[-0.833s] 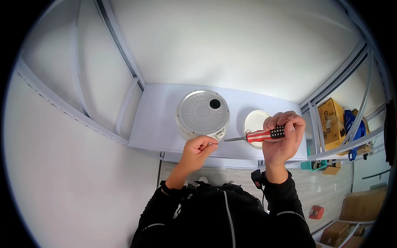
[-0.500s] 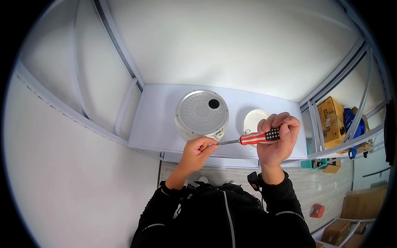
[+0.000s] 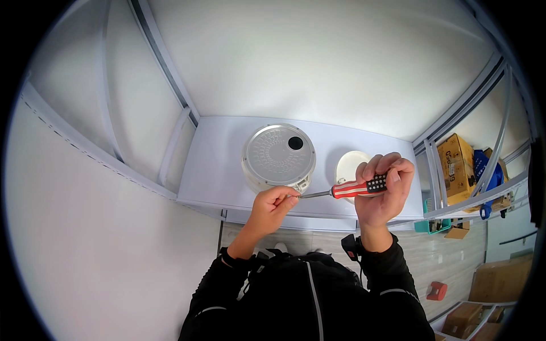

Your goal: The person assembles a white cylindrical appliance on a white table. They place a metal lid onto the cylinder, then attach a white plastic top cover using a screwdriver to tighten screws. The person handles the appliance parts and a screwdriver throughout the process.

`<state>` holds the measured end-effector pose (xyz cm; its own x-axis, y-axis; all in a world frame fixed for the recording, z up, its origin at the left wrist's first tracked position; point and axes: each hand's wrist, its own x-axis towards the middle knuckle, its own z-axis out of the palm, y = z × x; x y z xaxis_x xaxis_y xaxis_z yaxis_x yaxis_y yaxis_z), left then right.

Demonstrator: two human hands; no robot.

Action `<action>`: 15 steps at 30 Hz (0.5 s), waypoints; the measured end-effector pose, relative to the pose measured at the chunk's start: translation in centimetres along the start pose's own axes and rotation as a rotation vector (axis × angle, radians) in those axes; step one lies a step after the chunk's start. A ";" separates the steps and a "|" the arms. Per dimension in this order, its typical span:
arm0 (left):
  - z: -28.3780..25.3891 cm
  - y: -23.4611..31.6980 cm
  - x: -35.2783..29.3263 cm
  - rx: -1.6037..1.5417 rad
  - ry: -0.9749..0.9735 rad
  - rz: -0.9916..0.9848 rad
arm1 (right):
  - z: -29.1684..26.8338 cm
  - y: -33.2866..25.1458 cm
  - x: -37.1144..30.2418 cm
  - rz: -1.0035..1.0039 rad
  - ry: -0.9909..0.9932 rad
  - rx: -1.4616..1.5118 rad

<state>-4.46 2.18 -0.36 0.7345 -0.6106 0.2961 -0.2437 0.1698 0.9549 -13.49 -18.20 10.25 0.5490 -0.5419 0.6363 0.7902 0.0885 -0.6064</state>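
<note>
A screwdriver (image 3: 350,189) with a red-and-white striped handle and a black, star-patterned end lies nearly level in my right hand (image 3: 380,207), whose fingers curl round the handle. Its metal shaft points left, to the fingertips of my left hand (image 3: 264,213). There the thumb and forefinger are pinched together at the tip; whatever they hold is too small to make out. Just beyond the left hand stands a round, white-sided appliance (image 3: 270,156) with a silver, patterned top and a black circle on it. A white round dish-like part (image 3: 347,165) sits partly hidden behind my right hand.
The pale tabletop (image 3: 216,170) has a white wall behind it and metal frame posts (image 3: 165,62) at both sides. To the right are a yellow-brown carton (image 3: 455,167), a blue item (image 3: 488,173) and a teal basket (image 3: 435,225). A red object (image 3: 437,291) lies on the floor.
Hardly anything differs: the right hand and screwdriver sit very slightly further right in view. Both hands keep the same grip, with the screwdriver's tip still at the left fingertips.
</note>
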 end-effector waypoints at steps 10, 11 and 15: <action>-0.2 -0.2 0.4 -0.012 -0.010 -0.010 | 0.5 0.1 0.2 -0.012 0.026 0.032; -0.1 -0.1 0.4 -0.012 -0.012 -0.012 | 0.4 0.1 0.1 -0.017 0.029 0.025; 0.3 -0.5 0.5 0.017 0.002 0.002 | 0.0 0.0 0.1 -0.004 -0.001 0.027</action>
<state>-4.17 1.62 -0.70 0.7353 -0.6088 0.2977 -0.2559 0.1574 0.9538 -13.39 -18.29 10.28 0.5460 -0.5417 0.6390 0.7994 0.1088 -0.5908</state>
